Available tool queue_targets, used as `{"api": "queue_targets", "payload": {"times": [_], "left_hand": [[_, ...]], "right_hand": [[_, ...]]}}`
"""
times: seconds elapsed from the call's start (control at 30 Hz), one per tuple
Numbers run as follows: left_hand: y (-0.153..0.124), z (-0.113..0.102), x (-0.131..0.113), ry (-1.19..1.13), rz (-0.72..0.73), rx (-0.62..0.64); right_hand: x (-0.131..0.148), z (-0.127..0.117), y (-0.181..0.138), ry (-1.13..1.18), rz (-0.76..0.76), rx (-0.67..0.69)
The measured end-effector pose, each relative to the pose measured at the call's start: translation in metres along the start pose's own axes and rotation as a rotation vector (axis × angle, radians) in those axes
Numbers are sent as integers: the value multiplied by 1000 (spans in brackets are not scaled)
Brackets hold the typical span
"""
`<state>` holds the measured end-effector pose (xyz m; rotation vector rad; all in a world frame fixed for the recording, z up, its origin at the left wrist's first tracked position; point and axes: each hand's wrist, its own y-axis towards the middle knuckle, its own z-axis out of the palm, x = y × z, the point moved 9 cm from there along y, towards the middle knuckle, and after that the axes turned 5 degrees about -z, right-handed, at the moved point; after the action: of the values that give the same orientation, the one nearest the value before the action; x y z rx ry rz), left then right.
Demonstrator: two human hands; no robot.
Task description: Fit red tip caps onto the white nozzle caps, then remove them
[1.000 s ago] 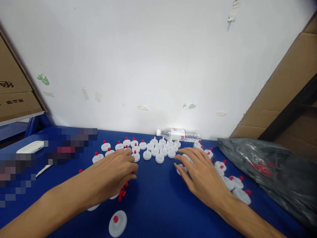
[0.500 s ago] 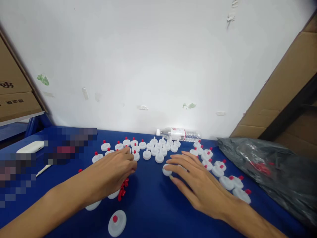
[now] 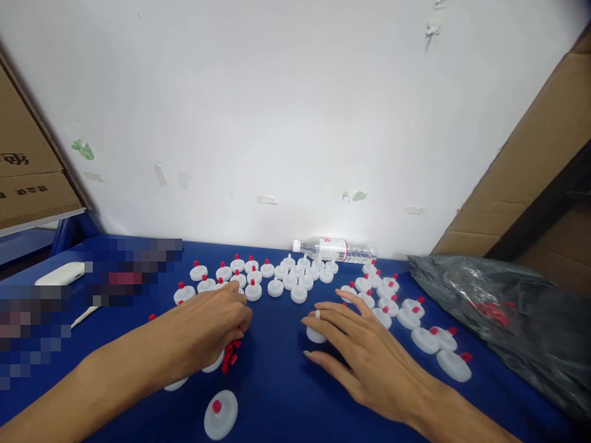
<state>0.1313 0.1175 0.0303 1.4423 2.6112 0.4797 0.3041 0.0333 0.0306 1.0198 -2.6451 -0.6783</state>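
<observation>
The left hand (image 3: 207, 329) and right hand (image 3: 364, 351) are bare. Forearms are uncovered. Fingernails extend past the fingertips.

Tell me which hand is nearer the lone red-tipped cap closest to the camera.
Left. The left hand lies just beyond the cap; the right hand rests farther off to its right.

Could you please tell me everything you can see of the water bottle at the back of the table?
The water bottle is clear plastic with a white screw cap and a white label with red print. It lies on its side on the blue table, along the foot of the white wall, cap pointing left. White caps sit just in front; contact cannot be told.
</observation>
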Motion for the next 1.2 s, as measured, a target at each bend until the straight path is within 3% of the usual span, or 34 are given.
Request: {"api": "queue_targets", "payload": {"times": [0.13, 0.27, 0.37, 0.57, 0.73, 1.03, 1.2], "left_hand": [[7, -12, -10, -99, -40, 46], [14, -22, -21, -171, -41, 4], [18, -27, -35, -224, 39, -74], [15, -41, -53, -325, 137, -291], [10, -51, -62, -336, 170, -430], [8, -50, -68, -313, 129, -434], [3, -50, -79, -267, 177, -432]], "right_hand": [[5, -11, 0, 16, 6, -72], [7, -5, -3, -32, -12, -6], [7, -3, -4, 15, -20, -22], [3, -25, -8, 230, 41, -325], [14, -27, -4, 212, -32, -280], [23, -36, -5, 232, -101, -311], [25, -40, -4, 304, -126, -362]]}}
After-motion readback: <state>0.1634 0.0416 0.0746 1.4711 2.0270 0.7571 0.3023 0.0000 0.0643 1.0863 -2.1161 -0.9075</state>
